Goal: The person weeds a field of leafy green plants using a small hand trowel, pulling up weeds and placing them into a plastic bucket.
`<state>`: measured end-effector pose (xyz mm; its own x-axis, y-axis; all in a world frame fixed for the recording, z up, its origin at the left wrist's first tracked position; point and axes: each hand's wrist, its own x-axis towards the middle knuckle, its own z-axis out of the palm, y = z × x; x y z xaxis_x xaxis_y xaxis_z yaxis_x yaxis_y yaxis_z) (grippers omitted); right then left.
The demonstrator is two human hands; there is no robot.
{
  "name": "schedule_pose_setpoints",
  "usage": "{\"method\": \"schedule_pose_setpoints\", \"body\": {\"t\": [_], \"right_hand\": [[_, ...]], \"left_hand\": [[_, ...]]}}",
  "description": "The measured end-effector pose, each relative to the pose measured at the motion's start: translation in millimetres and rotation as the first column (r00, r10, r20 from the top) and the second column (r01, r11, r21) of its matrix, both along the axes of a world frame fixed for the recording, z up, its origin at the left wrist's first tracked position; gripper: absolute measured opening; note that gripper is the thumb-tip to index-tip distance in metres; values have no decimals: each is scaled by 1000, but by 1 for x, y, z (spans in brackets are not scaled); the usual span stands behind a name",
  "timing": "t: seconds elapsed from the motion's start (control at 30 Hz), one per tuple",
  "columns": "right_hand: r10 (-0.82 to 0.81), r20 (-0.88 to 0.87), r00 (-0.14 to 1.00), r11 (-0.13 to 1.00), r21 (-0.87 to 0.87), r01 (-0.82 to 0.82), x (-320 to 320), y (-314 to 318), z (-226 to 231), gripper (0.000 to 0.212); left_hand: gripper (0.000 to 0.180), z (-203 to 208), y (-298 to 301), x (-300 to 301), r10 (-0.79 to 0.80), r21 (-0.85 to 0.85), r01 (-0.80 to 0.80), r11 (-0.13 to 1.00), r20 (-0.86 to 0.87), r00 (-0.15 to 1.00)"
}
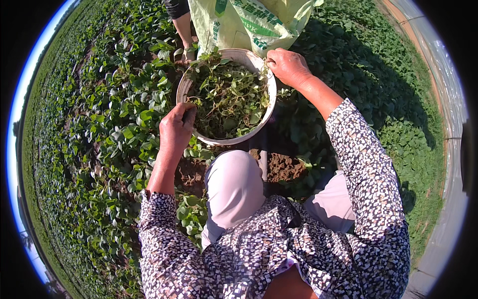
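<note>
A round white bucket filled with pulled green plants is in front of my knees. My left hand grips its rim at the near left, thumb over the edge. At the far right of the rim, my right hand has its fingers closed on the edge. Behind the bucket, touching or nearly touching it, stands a pale yellow-green woven sack with green print; what it holds cannot be seen.
Another person's arm reaches down beside the sack, its hand low among the leaves. Leafy crop rows spread on the left and right. Bare brown soil shows near my knees. A plastic-covered structure runs along the far right.
</note>
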<state>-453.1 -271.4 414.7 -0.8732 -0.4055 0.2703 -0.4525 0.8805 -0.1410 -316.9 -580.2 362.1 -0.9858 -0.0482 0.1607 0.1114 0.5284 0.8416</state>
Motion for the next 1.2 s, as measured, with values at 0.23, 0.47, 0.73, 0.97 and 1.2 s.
{"method": "schedule_pose_setpoints", "body": {"t": [0.23,0.47,0.73,0.97,1.2], "right_hand": [[288,106,952,955,46,-294,47,-69,44,28],[376,464,802,827,222,-517,127,-48,6,49],[318,450,834,841,272,-468,123,-112,-62,24],[294,510,808,833,279,-479,63,-128,-21,29],[369,408,835,850,215,-481,51,-129,-22,24]], "left_hand": [[30,-2,-1,-42,-179,356,133,925,99,979],[20,-89,-43,29,482,806,-387,447,148,864],[31,-259,60,100,-316,634,-765,112,753,578],[56,-319,98,49,-339,573,-815,-80,754,563],[68,-252,112,25,-416,697,-620,-360,475,775]]}}
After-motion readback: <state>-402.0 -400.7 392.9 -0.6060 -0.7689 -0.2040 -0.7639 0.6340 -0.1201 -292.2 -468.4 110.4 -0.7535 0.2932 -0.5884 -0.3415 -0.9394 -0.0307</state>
